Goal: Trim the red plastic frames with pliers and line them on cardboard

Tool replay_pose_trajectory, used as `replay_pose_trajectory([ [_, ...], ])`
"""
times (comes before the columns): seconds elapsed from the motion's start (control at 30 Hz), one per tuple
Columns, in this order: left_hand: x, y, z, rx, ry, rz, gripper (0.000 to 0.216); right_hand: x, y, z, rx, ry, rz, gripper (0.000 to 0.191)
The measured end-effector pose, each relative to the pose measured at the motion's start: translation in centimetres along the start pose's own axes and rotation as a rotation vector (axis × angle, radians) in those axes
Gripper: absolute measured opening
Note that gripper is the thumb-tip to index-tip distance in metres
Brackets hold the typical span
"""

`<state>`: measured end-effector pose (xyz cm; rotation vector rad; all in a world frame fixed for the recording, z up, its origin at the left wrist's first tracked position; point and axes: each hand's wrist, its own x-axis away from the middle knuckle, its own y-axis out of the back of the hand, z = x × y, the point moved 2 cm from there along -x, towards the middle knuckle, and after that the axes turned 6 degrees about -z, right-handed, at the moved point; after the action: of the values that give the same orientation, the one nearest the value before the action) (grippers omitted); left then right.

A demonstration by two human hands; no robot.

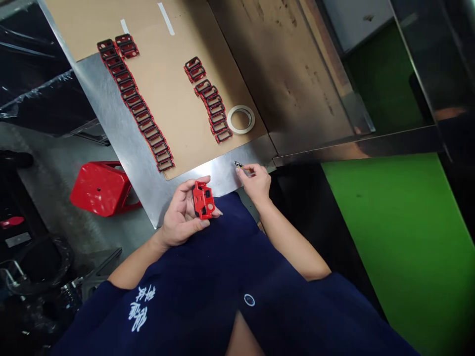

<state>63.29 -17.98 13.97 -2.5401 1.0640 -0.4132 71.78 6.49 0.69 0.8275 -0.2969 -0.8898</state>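
Note:
My left hand [180, 217] is closed around the edges of a red plastic housing [203, 200], with its cut-outs and round hole facing up. It is held just above my lap, by the near edge of the metal tabletop. To the right, my right hand [257, 183] pinches a small metal-tipped tool [238, 164]; its handle is mostly hidden by the fingers, so its kind is unclear. The tool's tip points left, over the bare metal strip, apart from the housing. Beyond my hands, a long row of red-and-black frames [143, 116] and a shorter row [215, 106] lie on cardboard.
A roll of masking tape [241, 119] sits beside the shorter row. The cardboard sheet [174, 94] covers much of the metal table [100, 99]. A red stool [98, 189] stands on the floor at left. A green panel [401, 237] lies to the right.

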Motion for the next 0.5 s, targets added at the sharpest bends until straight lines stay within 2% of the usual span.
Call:
replay_pose_trajectory([
  [0.13, -0.2, 0.9, 0.9, -0.126, -0.023, -0.011, 0.069, -1.5, -3.6, -2.9, 0.056, 0.058, -0.03, 0.024],
  [0.23, -2.8, 3.2, 2.0, -0.279, -0.072, -0.057, 0.075, -1.7, -4.7, -4.2, 0.062, 0.142, -0.057, 0.025],
  [0.3, -7.2, 5.8, 2.2, -0.446, -0.114, -0.159, 0.076, -1.6, -5.2, -4.7, 0.064, 0.194, -0.1, 0.028],
  [0.37, -13.6, 8.9, 1.6, -0.709, -0.112, -0.341, 0.068, -1.5, -5.5, -5.2, 0.066, 0.246, -0.144, 0.031],
  [0.43, -20.8, 12.2, 0.1, -1.022, -0.039, -0.562, 0.057, -1.5, -5.6, -5.4, 0.065, 0.3, -0.176, 0.03],
  [0.5, -27.4, 15.4, -1.8, -1.19, 0.057, -0.771, 0.052, -1.4, -5.6, -5.5, 0.067, 0.344, -0.2, 0.029],
])
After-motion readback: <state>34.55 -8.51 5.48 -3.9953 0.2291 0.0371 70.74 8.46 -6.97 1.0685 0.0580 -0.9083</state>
